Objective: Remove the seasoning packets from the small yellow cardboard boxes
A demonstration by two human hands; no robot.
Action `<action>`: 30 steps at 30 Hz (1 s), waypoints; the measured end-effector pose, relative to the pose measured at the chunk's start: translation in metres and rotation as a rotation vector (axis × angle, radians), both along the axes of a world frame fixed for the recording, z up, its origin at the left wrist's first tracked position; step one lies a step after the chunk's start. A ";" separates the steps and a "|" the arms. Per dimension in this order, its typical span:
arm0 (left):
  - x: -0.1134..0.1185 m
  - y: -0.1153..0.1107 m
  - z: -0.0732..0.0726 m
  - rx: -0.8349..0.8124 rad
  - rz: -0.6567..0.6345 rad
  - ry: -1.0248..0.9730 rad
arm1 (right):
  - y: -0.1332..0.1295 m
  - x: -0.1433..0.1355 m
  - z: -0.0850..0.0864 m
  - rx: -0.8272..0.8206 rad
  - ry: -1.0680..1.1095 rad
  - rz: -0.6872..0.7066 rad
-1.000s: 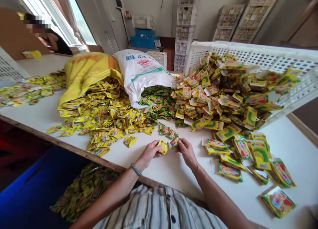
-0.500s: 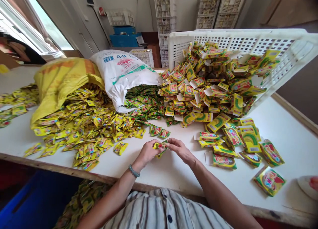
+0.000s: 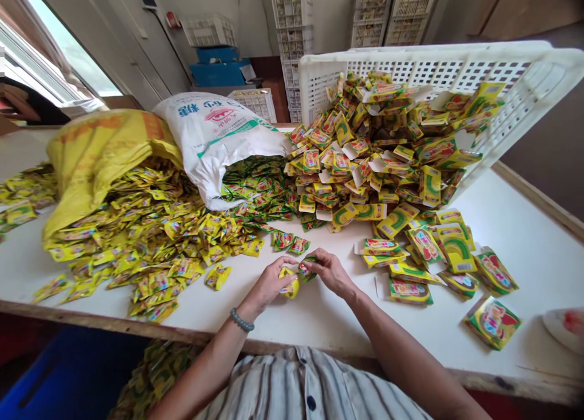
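Between the fingers of my left hand (image 3: 274, 280) is a yellow candy packet (image 3: 289, 282). My right hand (image 3: 329, 270), close beside it, pinches a green candy packet (image 3: 307, 268). Both hands are closed and held low over the white table (image 3: 314, 323). Just beyond them lie two green candy packets (image 3: 290, 242). A lone yellow packet (image 3: 218, 276) rests left of my left hand, at the edge of a large heap of yellow packets (image 3: 173, 231). Small yellow-green cardboard boxes (image 3: 399, 274), some with flaps open, lie right of my right hand.
A yellow sack (image 3: 100, 152) and a white sack (image 3: 219, 134) spill packets onto the table. A tilted white plastic crate (image 3: 515, 73) pours out many boxes at right. A blue bin (image 3: 59, 371) stands below the front edge. Another person's arm (image 3: 20, 104) shows at far left.
My hands have drawn slightly apart, so the yellow and green packets now show separately. The whole view has shifted a little.
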State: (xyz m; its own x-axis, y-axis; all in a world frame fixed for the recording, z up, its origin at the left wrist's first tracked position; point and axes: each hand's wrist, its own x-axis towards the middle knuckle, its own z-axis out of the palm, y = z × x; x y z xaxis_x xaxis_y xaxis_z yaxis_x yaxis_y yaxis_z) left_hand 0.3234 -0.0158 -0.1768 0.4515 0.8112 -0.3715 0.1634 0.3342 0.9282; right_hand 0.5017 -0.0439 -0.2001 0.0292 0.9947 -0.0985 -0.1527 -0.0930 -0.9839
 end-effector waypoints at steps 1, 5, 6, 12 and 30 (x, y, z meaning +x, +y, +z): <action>0.000 0.002 -0.001 -0.004 0.031 -0.018 | 0.000 0.000 0.001 -0.008 0.031 0.013; 0.004 0.010 -0.009 -0.017 0.121 -0.073 | -0.002 -0.006 0.003 0.047 0.098 0.035; 0.007 0.011 -0.011 -0.017 0.129 -0.086 | -0.002 -0.008 0.003 0.073 0.071 0.023; 0.028 0.006 -0.005 0.001 0.169 -0.174 | 0.000 -0.015 -0.008 0.219 -0.276 -0.186; 0.013 0.009 -0.022 0.090 0.298 -0.038 | 0.002 0.006 -0.004 -0.008 0.044 -0.011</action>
State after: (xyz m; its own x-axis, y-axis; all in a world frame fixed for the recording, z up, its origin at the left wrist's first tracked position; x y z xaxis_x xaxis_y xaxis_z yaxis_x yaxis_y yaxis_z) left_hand 0.3360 -0.0072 -0.1989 0.2013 0.9387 -0.2798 0.0350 0.2786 0.9598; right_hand 0.5080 -0.0416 -0.2039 0.0359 0.9935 -0.1080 -0.1966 -0.0989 -0.9755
